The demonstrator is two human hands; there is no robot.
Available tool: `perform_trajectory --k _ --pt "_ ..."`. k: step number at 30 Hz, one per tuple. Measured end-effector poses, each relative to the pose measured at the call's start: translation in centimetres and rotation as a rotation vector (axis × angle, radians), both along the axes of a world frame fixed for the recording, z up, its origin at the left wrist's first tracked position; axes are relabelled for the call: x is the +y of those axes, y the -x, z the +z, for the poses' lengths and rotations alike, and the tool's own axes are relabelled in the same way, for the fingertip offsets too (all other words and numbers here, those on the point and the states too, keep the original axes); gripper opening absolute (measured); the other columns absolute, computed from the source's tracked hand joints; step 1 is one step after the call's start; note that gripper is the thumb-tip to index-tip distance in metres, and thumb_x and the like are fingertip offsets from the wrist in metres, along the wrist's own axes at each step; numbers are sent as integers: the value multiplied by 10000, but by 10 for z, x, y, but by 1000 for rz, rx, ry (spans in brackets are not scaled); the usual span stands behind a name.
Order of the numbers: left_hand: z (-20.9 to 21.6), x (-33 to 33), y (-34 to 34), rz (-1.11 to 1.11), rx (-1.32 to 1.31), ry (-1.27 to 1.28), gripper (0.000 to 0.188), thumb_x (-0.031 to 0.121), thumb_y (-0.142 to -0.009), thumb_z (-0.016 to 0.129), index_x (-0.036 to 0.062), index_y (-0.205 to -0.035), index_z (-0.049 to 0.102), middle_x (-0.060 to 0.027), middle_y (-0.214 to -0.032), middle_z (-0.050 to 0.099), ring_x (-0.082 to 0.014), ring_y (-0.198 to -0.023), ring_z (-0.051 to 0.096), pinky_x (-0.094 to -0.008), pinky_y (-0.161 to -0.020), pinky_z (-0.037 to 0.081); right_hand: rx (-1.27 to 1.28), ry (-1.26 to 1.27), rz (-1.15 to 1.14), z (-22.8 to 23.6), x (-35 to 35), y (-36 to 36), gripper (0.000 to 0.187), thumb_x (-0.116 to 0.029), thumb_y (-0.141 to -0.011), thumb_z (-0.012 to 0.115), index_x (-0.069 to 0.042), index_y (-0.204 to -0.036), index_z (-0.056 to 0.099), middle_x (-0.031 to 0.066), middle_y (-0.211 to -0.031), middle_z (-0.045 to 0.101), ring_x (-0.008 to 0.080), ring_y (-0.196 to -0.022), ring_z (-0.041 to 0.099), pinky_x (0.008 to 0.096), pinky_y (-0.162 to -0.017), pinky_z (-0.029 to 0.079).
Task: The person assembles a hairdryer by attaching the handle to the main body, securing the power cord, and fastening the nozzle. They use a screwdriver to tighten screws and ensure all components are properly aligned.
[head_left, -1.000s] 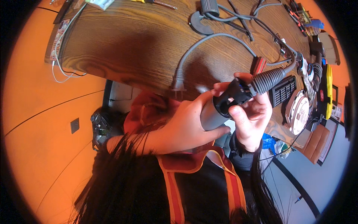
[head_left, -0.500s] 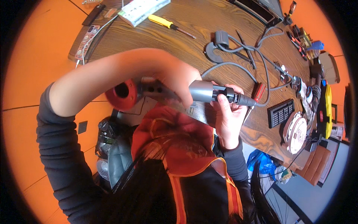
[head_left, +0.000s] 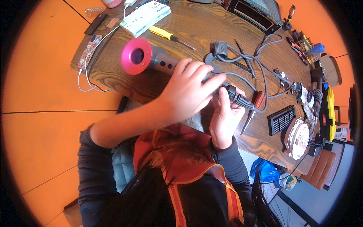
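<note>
A grey hair dryer (head_left: 165, 62) with a pink ring-shaped head (head_left: 128, 62) lies across my two hands, its head over the left part of the table. Wrapped over the handle is my left hand (head_left: 185, 90), palm down, its fingers hiding most of the handle. My right hand (head_left: 227, 119) grips the handle's lower end, thumb on top, next to the black collar and ribbed cord sleeve (head_left: 244, 101). From that sleeve the grey cord (head_left: 266, 83) loops over the table. Beside my right hand lies a red-handled screwdriver (head_left: 259, 100).
The wooden table (head_left: 211, 22) also bears a yellow-handled screwdriver (head_left: 162, 32), a white box (head_left: 146, 18), tweezers (head_left: 245, 60), a black slotted tray (head_left: 281, 120) and a round pale part (head_left: 298, 139) at the right edge. A phone (head_left: 90, 51) lies at the left edge.
The dryer's head has swung up and forward, from over my lap to over the table. My left forearm has dropped lower, and its hand now lies across the handle from above.
</note>
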State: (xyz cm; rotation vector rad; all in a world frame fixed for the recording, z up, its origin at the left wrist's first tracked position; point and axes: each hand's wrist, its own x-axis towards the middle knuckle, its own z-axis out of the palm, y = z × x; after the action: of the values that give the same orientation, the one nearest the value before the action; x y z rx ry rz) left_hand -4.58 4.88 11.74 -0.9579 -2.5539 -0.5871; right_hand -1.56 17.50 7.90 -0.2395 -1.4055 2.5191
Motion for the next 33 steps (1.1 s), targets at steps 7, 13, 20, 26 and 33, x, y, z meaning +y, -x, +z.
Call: perform_trajectory --k 7,13,20,26,33 --pt "-17 0 -9 163 278 -183 275 170 -646 602 160 -919 637 -38 -984 555 -210 -971 508 -422 -881 332 172 -155 -13 18 -12 -14 334 84 -711 655 -40 -944 450 61 -982 511 127 -889 517 274 -826 418" --pt "-6 -19 -11 159 338 -285 353 210 -554 632 136 -897 598 -25 -895 528 -218 -850 509 -416 -825 356 505 -439 126 19 -8 -10 662 -44 -555 811 -24 -1100 436 212 -1211 446 285 -1103 472 378 -947 375" --pt "13 -41 3 -158 128 -229 402 92 -544 654 105 -937 572 -35 -901 534 -242 -861 516 -375 -795 372 828 -526 339 19 8 7 655 -57 -633 754 -78 -1182 398 254 -1219 447 363 -1123 467 449 -932 400" --pt "19 -57 7 -190 -6 -361 570 100 -524 689 94 -1069 522 -81 -973 553 -287 -921 517 -400 -835 379 878 -736 254 35 6 12 446 -62 -609 772 10 -981 538 220 -988 600 336 -951 583 412 -848 464" --pt "2 -60 4 -28 127 -459 629 129 -526 759 95 -1103 510 -74 -1111 553 -269 -1083 497 -425 -980 317 780 -676 148 41 -1 15 452 -104 -563 810 9 -917 553 212 -953 617 310 -899 610 392 -810 484"
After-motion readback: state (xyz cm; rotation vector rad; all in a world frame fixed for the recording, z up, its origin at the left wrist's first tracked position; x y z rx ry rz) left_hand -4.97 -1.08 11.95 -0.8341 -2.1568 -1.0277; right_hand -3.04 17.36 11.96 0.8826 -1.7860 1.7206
